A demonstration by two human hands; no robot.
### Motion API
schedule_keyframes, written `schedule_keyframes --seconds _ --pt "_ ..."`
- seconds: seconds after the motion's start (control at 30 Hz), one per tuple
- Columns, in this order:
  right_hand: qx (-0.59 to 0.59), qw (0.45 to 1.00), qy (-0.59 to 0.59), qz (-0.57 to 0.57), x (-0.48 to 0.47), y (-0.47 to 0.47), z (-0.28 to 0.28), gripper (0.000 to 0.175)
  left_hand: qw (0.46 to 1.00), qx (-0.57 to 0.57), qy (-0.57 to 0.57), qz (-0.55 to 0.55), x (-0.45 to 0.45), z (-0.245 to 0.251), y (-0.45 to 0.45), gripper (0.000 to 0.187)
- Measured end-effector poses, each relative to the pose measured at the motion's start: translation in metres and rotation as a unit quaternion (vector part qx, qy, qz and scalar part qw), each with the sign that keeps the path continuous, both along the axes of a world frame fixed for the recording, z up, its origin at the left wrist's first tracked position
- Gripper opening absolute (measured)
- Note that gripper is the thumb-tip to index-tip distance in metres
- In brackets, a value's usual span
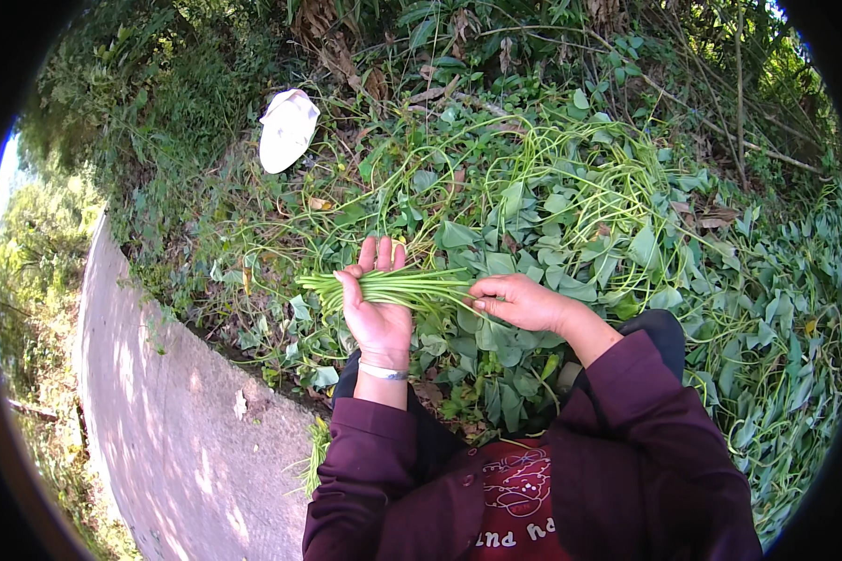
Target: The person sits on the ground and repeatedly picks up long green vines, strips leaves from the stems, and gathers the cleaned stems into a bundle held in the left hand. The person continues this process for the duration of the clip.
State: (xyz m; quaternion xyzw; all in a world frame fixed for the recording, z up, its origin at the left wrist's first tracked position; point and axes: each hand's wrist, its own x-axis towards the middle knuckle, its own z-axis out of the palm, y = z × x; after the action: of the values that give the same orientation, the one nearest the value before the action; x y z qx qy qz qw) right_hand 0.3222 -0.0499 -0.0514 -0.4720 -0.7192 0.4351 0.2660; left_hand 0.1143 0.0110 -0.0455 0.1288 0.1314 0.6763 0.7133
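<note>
A bundle of slender green stems (421, 286) lies across the palm of my left hand (379, 319), with the thumb hooked over it and the other fingers stretched out beneath. At the bundle's right end, my right hand (512, 301) pinches the stem tips between thumb and fingers. Under and beyond both hands spreads a heap of cut leafy vines (533, 231), with broad green leaves and long pale stems. More bare stems (617, 196) lie tangled on the heap's far right.
A white cap (289, 133) rests on the undergrowth at the far left. To my left runs a paved path (203, 435), with another small bunch of stems (316, 456) at its edge beside my sleeve. Leafy vines (786, 350) cover the ground on my right. Thin branches (737, 133) stand behind.
</note>
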Motion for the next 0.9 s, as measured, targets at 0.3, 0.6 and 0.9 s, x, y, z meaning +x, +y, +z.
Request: schedule_keyframes --seconds 0.3,0.6,0.9 --pt "0.072 0.996 -0.029 -0.048 -0.011 -0.001 0.004 0.021 1.0 -0.002 -0.007 -0.029 0.004 0.0 -0.002 0.032" --pt "-0.103 0.991 0.084 -0.021 -0.007 0.0 -0.013 0.026 1.0 -0.008 0.008 0.002 0.003 -0.001 0.0 0.033" --pt "-0.217 0.956 0.199 0.006 -0.016 -0.003 -0.017 0.026 1.0 0.004 -0.027 0.004 0.0 -0.001 0.001 0.032"
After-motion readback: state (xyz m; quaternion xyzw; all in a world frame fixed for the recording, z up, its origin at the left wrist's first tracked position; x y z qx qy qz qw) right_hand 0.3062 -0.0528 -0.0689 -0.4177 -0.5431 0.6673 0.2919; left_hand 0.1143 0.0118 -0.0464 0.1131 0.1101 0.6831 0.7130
